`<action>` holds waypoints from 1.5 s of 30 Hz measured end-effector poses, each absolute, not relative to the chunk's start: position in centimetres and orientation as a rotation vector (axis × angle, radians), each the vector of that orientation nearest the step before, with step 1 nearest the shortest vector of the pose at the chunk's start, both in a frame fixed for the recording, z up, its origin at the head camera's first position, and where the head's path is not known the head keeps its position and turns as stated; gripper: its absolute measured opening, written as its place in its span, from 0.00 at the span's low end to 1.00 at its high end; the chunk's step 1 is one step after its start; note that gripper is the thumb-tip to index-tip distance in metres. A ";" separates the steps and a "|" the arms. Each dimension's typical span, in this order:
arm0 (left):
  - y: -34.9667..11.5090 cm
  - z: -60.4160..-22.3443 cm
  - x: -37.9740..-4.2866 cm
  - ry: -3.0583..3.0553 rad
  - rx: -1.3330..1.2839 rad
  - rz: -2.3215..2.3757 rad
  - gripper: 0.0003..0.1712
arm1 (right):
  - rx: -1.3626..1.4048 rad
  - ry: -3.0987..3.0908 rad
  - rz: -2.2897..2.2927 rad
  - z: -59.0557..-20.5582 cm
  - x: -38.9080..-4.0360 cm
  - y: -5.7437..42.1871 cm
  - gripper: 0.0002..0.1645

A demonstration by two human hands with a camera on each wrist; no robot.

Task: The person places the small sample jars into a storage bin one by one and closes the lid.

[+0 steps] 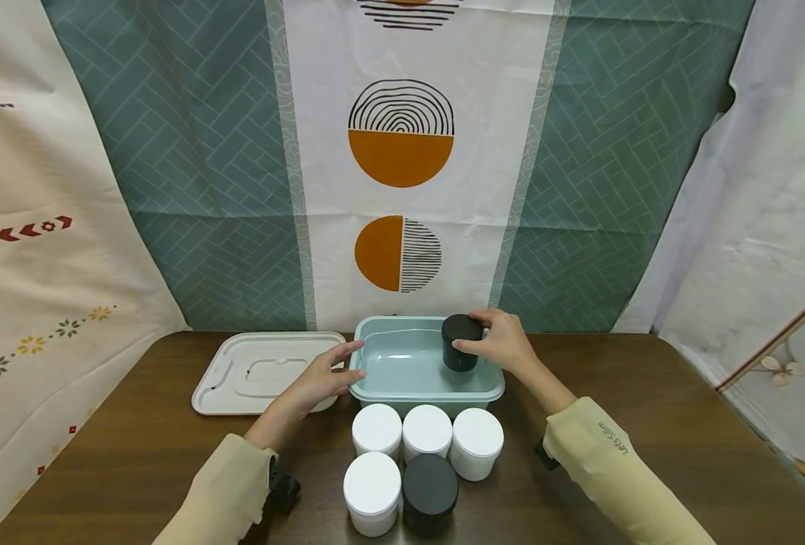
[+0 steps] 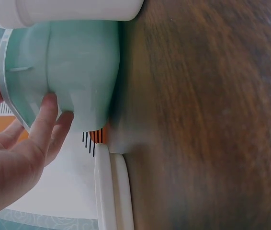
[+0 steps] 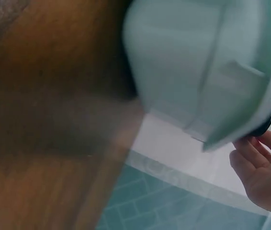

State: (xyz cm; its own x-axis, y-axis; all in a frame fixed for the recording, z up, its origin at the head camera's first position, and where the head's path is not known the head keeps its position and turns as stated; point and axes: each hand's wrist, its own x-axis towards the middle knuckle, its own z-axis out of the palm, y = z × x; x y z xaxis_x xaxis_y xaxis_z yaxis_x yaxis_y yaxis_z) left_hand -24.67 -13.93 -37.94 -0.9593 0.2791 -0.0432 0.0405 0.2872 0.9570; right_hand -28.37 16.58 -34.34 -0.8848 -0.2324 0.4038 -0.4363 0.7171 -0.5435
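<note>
In the head view, a pale green plastic tub [image 1: 402, 363] stands on the table in front of me. My right hand [image 1: 504, 344] grips a black lidded jar [image 1: 460, 356] inside the tub's right end, thumb and fingers on its side. In the right wrist view the tub's wall [image 3: 174, 62] hides most of that jar from the right hand [image 3: 267, 175]. At the tub's left end, my left hand [image 1: 323, 375] touches the rim with spread fingers. The left wrist view shows fingertips of the left hand [image 2: 25, 148] against the tub's outer wall [image 2: 83, 67].
Close in front of the tub stand several white lidded jars [image 1: 372, 484] and another black jar [image 1: 430, 488]. A white lid [image 1: 245, 371] lies on the table [image 1: 613, 424] to the left, partly behind the left hand. Patterned cloth [image 1: 402, 204] hangs behind the table.
</note>
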 end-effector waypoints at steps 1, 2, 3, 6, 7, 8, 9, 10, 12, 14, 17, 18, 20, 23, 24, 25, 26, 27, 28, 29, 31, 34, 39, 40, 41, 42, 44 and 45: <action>-13.9 -37.9 -24.6 2.348 0.296 1.738 0.32 | 0.517 -2.621 0.937 -34.6 -28.5 16.5 0.34; -13.9 -37.9 -24.6 2.345 0.294 1.738 0.32 | 0.510 -2.625 0.935 -34.8 -28.6 16.5 0.34; -13.8 -37.9 -24.6 2.342 0.293 1.739 0.32 | 0.504 -2.631 0.928 -35.1 -28.7 16.4 0.35; -13.8 -37.9 -24.5 2.338 0.293 1.737 0.32 | 0.496 -2.649 0.893 -35.7 -28.9 16.3 0.35; -13.8 -37.9 -24.5 2.338 0.293 1.737 0.31 | 0.501 -2.655 0.875 -35.9 -29.0 16.3 0.35; -13.8 -37.9 -24.5 2.338 0.293 1.739 0.31 | 0.506 -2.661 0.857 -36.1 -29.0 16.2 0.35; -13.7 -37.9 -24.5 2.338 0.294 1.739 0.31 | 0.513 -2.667 0.838 -36.2 -29.1 16.2 0.36; -13.7 -37.9 -24.5 2.338 0.296 1.737 0.31 | 0.518 -2.673 0.823 -36.3 -29.1 16.1 0.36; -13.7 -37.9 -24.5 2.338 0.298 1.735 0.31 | 0.529 -2.684 0.791 -36.5 -29.1 16.1 0.36; -13.7 -37.9 -24.5 2.339 0.298 1.734 0.31 | 0.539 -2.697 0.770 -36.6 -29.1 16.0 0.37; -13.7 -37.9 -24.5 2.334 0.307 1.732 0.31 | 0.555 -2.714 0.752 -36.7 -29.1 16.0 0.37; -13.7 -37.9 -24.5 2.333 0.310 1.733 0.32 | 0.563 -2.718 0.750 -36.6 -29.1 16.0 0.37; -13.7 -37.9 -24.5 2.335 0.315 1.732 0.32 | 0.577 -2.718 0.751 -36.6 -29.0 16.1 0.37; -13.7 -37.9 -24.6 2.338 0.319 1.733 0.31 | 0.594 -2.704 0.771 -36.4 -28.8 16.4 0.37; -13.7 -37.9 -24.6 2.339 0.318 1.733 0.31 | 0.606 -2.695 0.771 -36.3 -28.7 16.5 0.37; -13.7 -38.0 -24.6 2.341 0.317 1.734 0.31 | 0.612 -2.687 0.775 -36.3 -28.7 16.6 0.37; -13.7 -38.0 -24.6 2.340 0.318 1.734 0.31 | 0.618 -2.681 0.777 -36.3 -28.6 16.8 0.37; -13.7 -38.0 -24.6 2.339 0.318 1.734 0.31 | 0.617 -2.675 0.790 -36.2 -28.5 16.9 0.37; -13.7 -38.0 -24.6 2.339 0.319 1.733 0.31 | 0.623 -2.669 0.792 -36.2 -28.4 17.0 0.37; -13.7 -38.0 -24.7 2.337 0.319 1.734 0.31 | 0.625 -2.665 0.794 -36.1 -28.2 17.2 0.37; -13.7 -38.0 -24.7 2.337 0.316 1.732 0.31 | 0.625 -2.661 0.810 -36.0 -27.8 17.4 0.37; -13.7 -38.0 -24.7 2.337 0.313 1.729 0.32 | 0.629 -2.645 0.837 -35.7 -27.0 17.9 0.36; -13.8 -37.9 -24.7 2.332 0.307 1.737 0.32 | 0.655 -2.628 0.943 -35.2 -25.0 18.6 0.36; -13.8 -37.9 -24.6 2.328 0.306 1.741 0.32 | 0.664 -2.623 0.984 -35.1 -24.6 18.8 0.36; -13.9 -37.9 -24.6 2.327 0.307 1.745 0.32 | 0.680 -2.616 1.021 -34.9 -24.1 18.9 0.36; -13.9 -37.9 -24.6 2.326 0.309 1.747 0.32 | 0.689 -2.612 1.064 -34.8 -23.6 19.0 0.35; -14.0 -37.8 -24.6 2.325 0.307 1.752 0.32 | 0.705 -2.604 1.140 -34.5 -22.8 19.3 0.35; -14.0 -37.8 -24.6 2.325 0.306 1.753 0.32 | 0.715 -2.600 1.175 -34.4 -22.3 19.5 0.35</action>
